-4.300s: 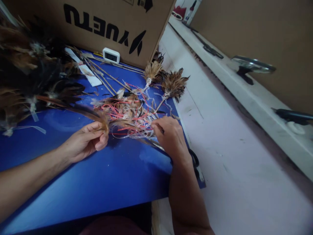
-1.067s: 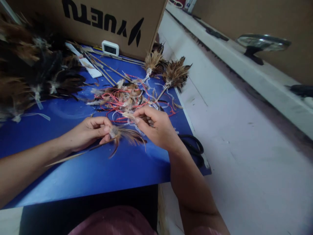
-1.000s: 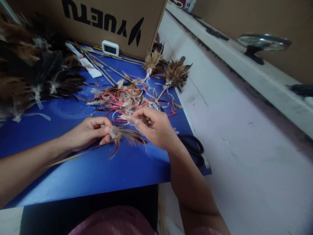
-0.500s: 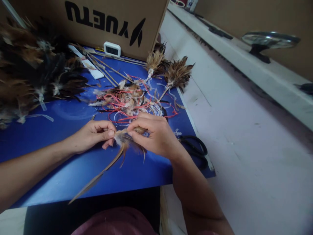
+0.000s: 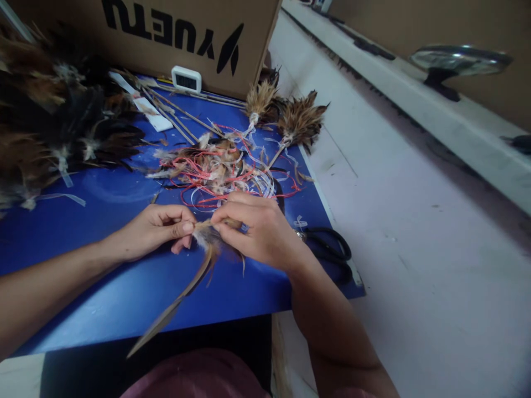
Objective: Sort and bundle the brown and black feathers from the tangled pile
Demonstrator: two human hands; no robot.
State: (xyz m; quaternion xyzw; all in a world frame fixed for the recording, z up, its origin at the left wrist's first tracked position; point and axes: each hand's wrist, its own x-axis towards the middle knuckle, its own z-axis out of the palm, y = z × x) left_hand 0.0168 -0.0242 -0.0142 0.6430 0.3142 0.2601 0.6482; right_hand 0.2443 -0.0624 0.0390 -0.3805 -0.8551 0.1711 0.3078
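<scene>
Between my two hands, over the front of the blue table, is a small bunch of brown feathers (image 5: 204,239). My left hand (image 5: 168,228) pinches its left end with thumb and forefinger. On the other side, my right hand (image 5: 251,224) grips the bunch with bent fingers, which partly cover it. A long brown feather (image 5: 170,311) hangs from the bunch toward the table's front edge. Just beyond my hands lies a tangled heap of feathers with red and white strings (image 5: 219,168).
Black-handled scissors (image 5: 329,246) lie right of my right hand. Two tied feather tufts (image 5: 301,119) rest behind the heap. Dark feather bundles (image 5: 70,121) fill the left side. Thin sticks (image 5: 178,113), a small white digital display (image 5: 186,80) and a cardboard box (image 5: 244,16) are at the back.
My right hand has shifted slightly left, nearer my left hand. The long hanging feather has swung a little right and down. Both hands keep their hold.
</scene>
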